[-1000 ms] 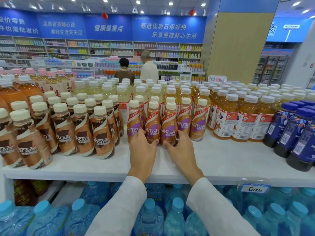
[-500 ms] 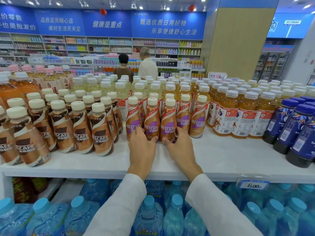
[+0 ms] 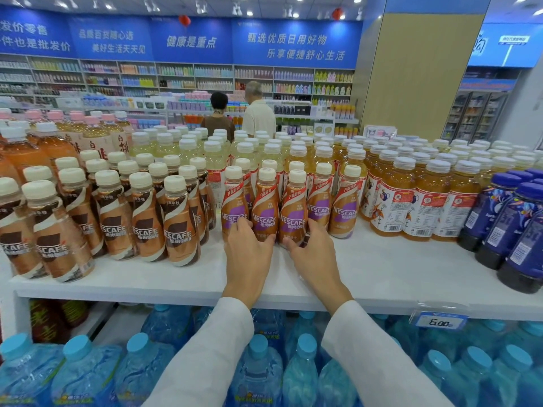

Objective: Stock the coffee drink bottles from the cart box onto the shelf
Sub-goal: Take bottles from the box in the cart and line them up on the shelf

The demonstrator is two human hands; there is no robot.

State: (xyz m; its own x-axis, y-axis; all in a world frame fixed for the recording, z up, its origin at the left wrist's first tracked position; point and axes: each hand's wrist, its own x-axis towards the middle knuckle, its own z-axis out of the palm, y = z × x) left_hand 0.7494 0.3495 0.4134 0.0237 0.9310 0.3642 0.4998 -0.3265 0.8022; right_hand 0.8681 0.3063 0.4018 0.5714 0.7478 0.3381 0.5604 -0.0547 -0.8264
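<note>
1. The purple-label NESCAFE bottles (image 3: 344,211) stand upright in a front row of five on the white shelf (image 3: 382,268). Each has a cream cap, milky brown coffee inside and a red band with white Chinese writing above the brand name.
2. The left hand (image 3: 248,255) curls its fingers and thumb round the lower part of the second bottle from the left. Its fingertips also lie against the first.
3. The right hand (image 3: 316,255) clasps the base of the third bottle, thumb on its front and fingers wrapped round its right side.
4. Just to the left are the brown-label NESCAFE bottles (image 3: 179,230), in several rows, with cream caps and small Chinese text under the logo.
5. To the right stand amber tea bottles (image 3: 417,207) with white caps and red-and-white labels showing barcodes. Beyond them are dark bottles with blue caps (image 3: 507,221).
6. A price tag (image 3: 440,321) on the shelf edge reads 6.00. Below it sit large water jugs (image 3: 258,365) with light-blue caps.
7. A blue banner (image 3: 191,42) on the far wall reads 健康是重点 in white.
</note>
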